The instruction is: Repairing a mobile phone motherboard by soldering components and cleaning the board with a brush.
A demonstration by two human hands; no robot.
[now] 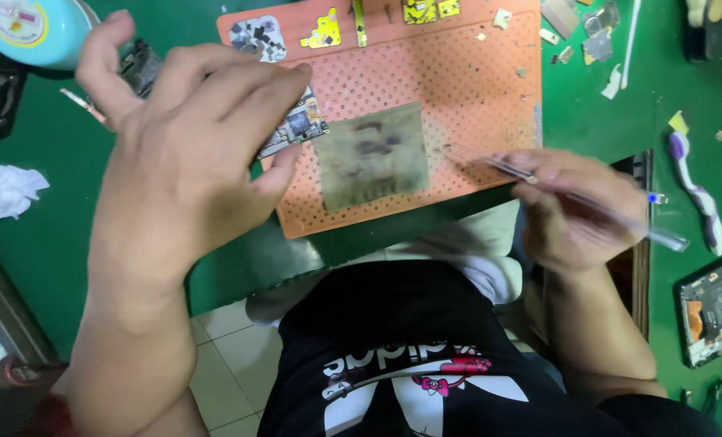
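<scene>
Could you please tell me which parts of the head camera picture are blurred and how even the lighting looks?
In the head view, the right hand and the thin metal tweezers it holds are smeared by motion; the left hand, close to the lens, looks oversized and soft, though the small circuit board it pinches is fairly sharp; light falls evenly on the orange perforated mat, without glare.

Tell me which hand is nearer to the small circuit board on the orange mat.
Left. The left hand has its fingertips on the small circuit board at the left edge of the orange mat. The right hand is off to the board's right, holding tweezers.
</scene>
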